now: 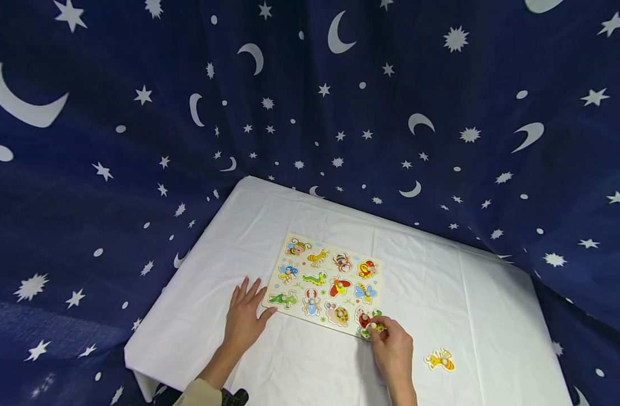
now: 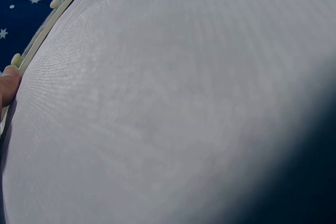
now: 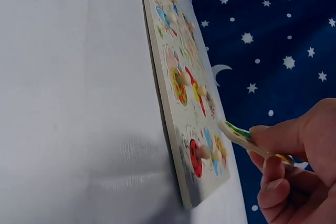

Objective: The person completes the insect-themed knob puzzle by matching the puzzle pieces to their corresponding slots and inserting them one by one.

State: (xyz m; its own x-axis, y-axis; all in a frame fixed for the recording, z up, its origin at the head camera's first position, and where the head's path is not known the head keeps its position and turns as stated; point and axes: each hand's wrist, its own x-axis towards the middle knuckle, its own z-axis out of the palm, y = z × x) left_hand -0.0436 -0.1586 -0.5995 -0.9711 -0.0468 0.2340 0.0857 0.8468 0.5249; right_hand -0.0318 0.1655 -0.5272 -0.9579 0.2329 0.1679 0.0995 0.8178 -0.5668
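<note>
A wooden peg puzzle board (image 1: 295,312) with several insect pieces lies on the white-covered table. My left hand (image 1: 246,318) lies flat at its near left corner, fingers spread and thumb (image 2: 9,80) against the edge. At the near right corner my right hand (image 1: 395,348) pinches a green and yellow puzzle piece (image 3: 239,135) between thumb and fingers. That piece is tilted and held above the board, partly covering the red ladybug piece (image 3: 196,160) in the head view. The fingers hide much of its picture.
A loose yellow bee-like puzzle piece (image 1: 440,360) lies on the white tablecloth (image 1: 502,338) to the right of my right hand. Wooden knobs stand up from the board's pieces. A dark blue curtain (image 1: 299,56) with moons and stars hangs behind the table and along its sides.
</note>
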